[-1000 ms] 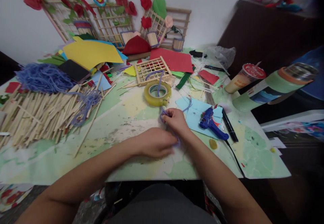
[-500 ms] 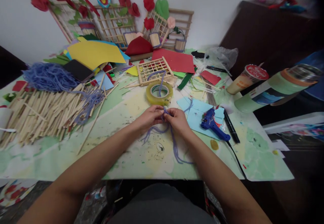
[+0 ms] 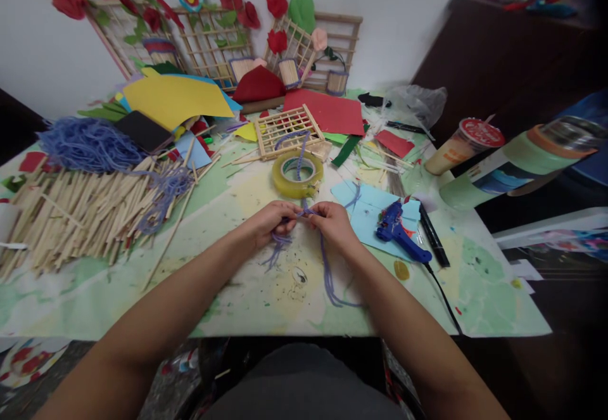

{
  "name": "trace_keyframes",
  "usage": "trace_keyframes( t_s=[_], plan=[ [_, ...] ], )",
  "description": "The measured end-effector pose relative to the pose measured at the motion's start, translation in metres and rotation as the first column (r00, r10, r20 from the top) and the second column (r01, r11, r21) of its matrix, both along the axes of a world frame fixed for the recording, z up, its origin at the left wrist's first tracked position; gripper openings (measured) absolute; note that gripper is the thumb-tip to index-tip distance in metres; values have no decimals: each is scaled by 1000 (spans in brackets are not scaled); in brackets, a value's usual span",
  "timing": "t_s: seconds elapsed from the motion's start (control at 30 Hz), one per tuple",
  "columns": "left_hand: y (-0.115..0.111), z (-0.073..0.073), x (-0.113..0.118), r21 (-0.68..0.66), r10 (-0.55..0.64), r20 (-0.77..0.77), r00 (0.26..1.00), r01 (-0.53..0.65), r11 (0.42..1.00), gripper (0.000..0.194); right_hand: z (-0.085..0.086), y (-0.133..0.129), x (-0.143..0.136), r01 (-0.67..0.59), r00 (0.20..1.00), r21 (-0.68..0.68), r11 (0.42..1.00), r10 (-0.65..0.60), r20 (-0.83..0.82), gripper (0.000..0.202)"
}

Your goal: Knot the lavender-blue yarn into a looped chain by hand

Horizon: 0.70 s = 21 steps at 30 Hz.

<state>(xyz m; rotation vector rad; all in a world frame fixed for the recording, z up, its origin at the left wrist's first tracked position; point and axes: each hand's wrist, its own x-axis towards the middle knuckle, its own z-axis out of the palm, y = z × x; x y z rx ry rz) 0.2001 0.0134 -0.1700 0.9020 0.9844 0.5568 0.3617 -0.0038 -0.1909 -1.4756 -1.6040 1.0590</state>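
My left hand [image 3: 276,222] and my right hand [image 3: 331,222] are both closed on purple yarn [image 3: 327,274], with a short crossing stretched between the fingertips. Loose ends dangle below the left hand, and longer strands trail from the right hand onto the table. Beyond the hands, a braided length of the yarn runs up through a roll of clear yellowish tape [image 3: 280,182] lying flat. Its far end loops over a small wooden stick lattice [image 3: 266,135] behind the tape.
A blue glue gun [image 3: 396,230] and black marker [image 3: 433,236] lie on light-blue paper [image 3: 361,217] at right. A cup [image 3: 468,144] and bottle [image 3: 513,160] stand farther right. Wooden sticks [image 3: 95,217] and a yarn heap [image 3: 90,144] fill the left. Flowered lattices [image 3: 213,37] lean against the wall.
My left hand has moved slightly left and gathered its loose ends, drawing the yarn out between the hands. My right hand keeps nearly the same place.
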Motion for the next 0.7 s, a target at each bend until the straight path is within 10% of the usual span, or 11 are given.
trace_keyframes(
  t_s=[0.7],
  plan=[
    [-3, -8, 9, 131, 83, -141, 987, -65, 989, 16, 14, -7, 0, -56, 951, 76, 995, 30, 308, 21]
  ],
)
